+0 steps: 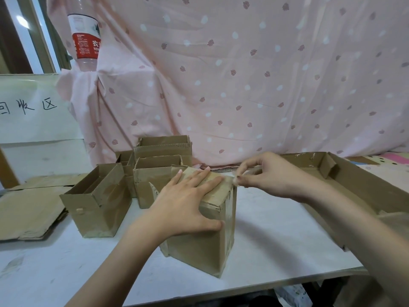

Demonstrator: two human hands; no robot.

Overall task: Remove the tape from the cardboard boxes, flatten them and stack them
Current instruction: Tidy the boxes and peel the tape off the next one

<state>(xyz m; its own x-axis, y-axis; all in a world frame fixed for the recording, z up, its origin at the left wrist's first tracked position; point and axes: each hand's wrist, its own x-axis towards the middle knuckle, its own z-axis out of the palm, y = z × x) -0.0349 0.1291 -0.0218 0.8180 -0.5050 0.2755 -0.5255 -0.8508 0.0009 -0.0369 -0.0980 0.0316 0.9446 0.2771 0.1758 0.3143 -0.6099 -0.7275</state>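
At the box's two o'clock corner, the tape is pinched by the right hand; the box is pressed flat-fingered by the left hand. The tape may tear if jerked.

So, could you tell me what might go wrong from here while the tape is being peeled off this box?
1. The right hand pinches only a small crumpled end of tape, so it may tear off short and leave the strip down the box side.
2. The left hand presses on the box top; a hard pull could tip the box or rip its cardboard.
3. The open boxes stand close on the left and could be knocked.
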